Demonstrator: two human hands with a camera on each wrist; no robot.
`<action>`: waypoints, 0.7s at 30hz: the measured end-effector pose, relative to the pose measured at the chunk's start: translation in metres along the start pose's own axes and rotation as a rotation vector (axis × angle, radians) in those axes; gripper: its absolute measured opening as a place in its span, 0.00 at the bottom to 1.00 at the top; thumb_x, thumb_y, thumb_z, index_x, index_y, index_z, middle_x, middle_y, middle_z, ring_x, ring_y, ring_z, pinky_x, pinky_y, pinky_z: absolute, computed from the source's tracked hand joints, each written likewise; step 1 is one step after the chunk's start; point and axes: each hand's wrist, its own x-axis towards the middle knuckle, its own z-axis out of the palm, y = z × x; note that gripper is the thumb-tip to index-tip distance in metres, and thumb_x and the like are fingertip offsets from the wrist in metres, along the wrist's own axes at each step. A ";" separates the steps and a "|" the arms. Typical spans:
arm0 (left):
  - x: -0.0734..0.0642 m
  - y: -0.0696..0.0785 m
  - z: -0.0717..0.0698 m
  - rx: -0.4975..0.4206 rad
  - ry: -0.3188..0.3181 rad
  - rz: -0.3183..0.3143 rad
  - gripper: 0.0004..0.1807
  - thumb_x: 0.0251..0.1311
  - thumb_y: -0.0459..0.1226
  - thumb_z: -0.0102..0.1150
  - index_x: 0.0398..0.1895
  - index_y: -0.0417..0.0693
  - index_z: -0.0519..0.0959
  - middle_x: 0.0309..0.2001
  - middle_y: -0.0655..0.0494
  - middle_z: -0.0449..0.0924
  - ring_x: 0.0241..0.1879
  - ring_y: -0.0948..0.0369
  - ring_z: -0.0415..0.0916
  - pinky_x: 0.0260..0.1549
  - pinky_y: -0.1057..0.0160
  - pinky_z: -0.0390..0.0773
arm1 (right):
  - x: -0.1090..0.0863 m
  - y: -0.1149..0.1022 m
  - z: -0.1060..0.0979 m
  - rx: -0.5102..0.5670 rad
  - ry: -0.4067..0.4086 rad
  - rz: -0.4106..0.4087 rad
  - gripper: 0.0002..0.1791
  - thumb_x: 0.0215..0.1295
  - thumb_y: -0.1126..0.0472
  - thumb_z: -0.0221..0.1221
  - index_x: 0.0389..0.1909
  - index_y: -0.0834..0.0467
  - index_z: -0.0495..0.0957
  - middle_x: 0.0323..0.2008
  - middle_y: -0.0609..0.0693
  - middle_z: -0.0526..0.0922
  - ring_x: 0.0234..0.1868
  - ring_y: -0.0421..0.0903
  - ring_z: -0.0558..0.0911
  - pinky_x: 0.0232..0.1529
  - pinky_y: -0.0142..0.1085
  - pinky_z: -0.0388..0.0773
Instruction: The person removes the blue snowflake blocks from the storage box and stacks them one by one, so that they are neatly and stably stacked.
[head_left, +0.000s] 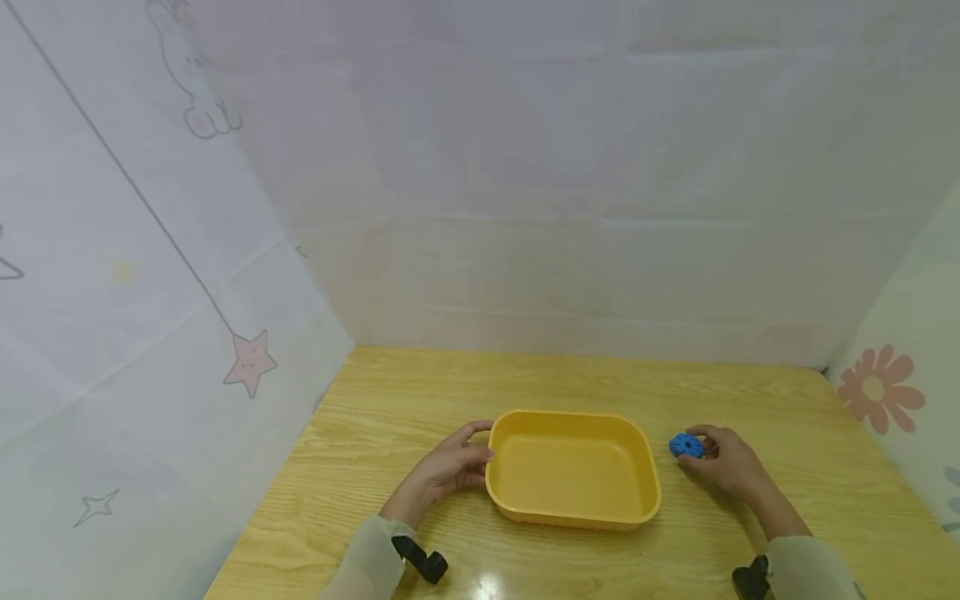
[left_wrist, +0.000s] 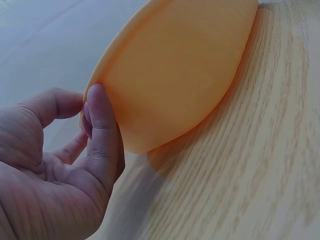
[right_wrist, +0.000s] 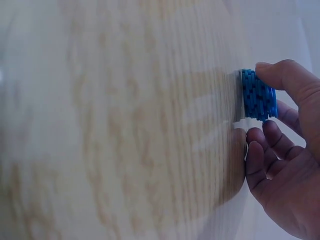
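A yellow plastic tray (head_left: 573,521) with rounded corners and raised walls sits on the table in the head view. My left hand (head_left: 453,462) pinches its left rim, thumb on one side and fingers on the other; the left wrist view shows this grip on the tray wall (left_wrist: 170,75) up close. To the right of the tray, my right hand (head_left: 723,462) holds a short stack of blue notched discs (head_left: 686,446). In the right wrist view, thumb and fingers pinch the blue stack (right_wrist: 259,95) just at the table surface, and the other fingers curl beneath.
The wooden table (head_left: 420,383) reaches back to a pale curtain wall (head_left: 525,208), with patterned sheets at left and right. Black wrist straps (head_left: 420,558) sit on both forearms.
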 end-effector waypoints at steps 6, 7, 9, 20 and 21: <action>0.001 0.002 -0.002 -0.001 0.013 0.001 0.35 0.66 0.30 0.59 0.75 0.49 0.61 0.37 0.50 0.84 0.29 0.61 0.81 0.30 0.63 0.85 | -0.001 -0.004 -0.001 0.007 0.006 0.001 0.33 0.63 0.53 0.69 0.62 0.69 0.73 0.47 0.63 0.79 0.45 0.56 0.77 0.44 0.54 0.80; 0.001 0.002 -0.003 0.000 0.012 0.002 0.35 0.67 0.30 0.59 0.75 0.49 0.61 0.37 0.50 0.84 0.29 0.61 0.81 0.30 0.63 0.85 | 0.000 -0.004 -0.001 0.009 0.008 0.003 0.33 0.63 0.54 0.70 0.62 0.69 0.73 0.47 0.63 0.79 0.44 0.56 0.77 0.44 0.54 0.80; 0.001 0.003 -0.004 0.002 0.012 0.003 0.35 0.67 0.30 0.58 0.75 0.49 0.61 0.37 0.50 0.84 0.29 0.61 0.81 0.31 0.63 0.85 | 0.000 -0.005 -0.001 0.012 0.004 0.005 0.33 0.63 0.54 0.69 0.62 0.69 0.73 0.47 0.64 0.79 0.44 0.56 0.77 0.44 0.54 0.80; 0.002 0.001 -0.004 0.003 0.025 -0.006 0.35 0.65 0.30 0.60 0.74 0.49 0.62 0.35 0.51 0.84 0.27 0.61 0.81 0.28 0.64 0.85 | 0.000 -0.008 -0.008 0.017 -0.029 0.012 0.40 0.63 0.49 0.69 0.66 0.70 0.69 0.52 0.69 0.78 0.49 0.61 0.79 0.46 0.57 0.80; 0.002 0.000 -0.003 0.007 0.026 -0.006 0.35 0.65 0.30 0.60 0.74 0.49 0.62 0.35 0.51 0.83 0.27 0.61 0.81 0.28 0.64 0.85 | -0.001 -0.008 -0.009 0.017 -0.035 0.014 0.40 0.63 0.49 0.69 0.67 0.71 0.68 0.52 0.69 0.78 0.50 0.62 0.79 0.46 0.57 0.80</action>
